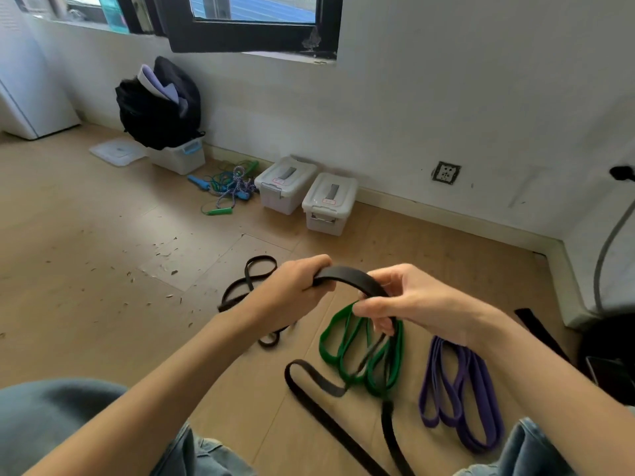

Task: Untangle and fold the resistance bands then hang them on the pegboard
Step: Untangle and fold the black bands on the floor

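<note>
Head view. Two hands in frame. Left hand (295, 285) clenched round one end of an arched stretch of the wide black band (347, 273); right hand (409, 302) pinches the other end between thumb and fingers. The rest of that band trails down to the floor (103, 304) and runs toward the person's knees, crossing the green band (360, 352).

Band count: four. Landmark is the green band, folded in loops, flat on the floor below the right hand. Purple band (460, 393) folded, right of it, apart. Thin black band (249, 280) twisted in a figure-eight, left of and beyond it, partly hidden by the left forearm.

Bins with lids: two closed (285, 183) (330, 202), beyond the green band at the wall; a third (178, 156) further left under a black bag (158, 108). Skipping ropes (230, 187) tangled beside the bins.

Floor: light wood planks, scattered small debris left of the green band. White wall, wall socket (446, 172), black-framed window (254, 22) above.
</note>
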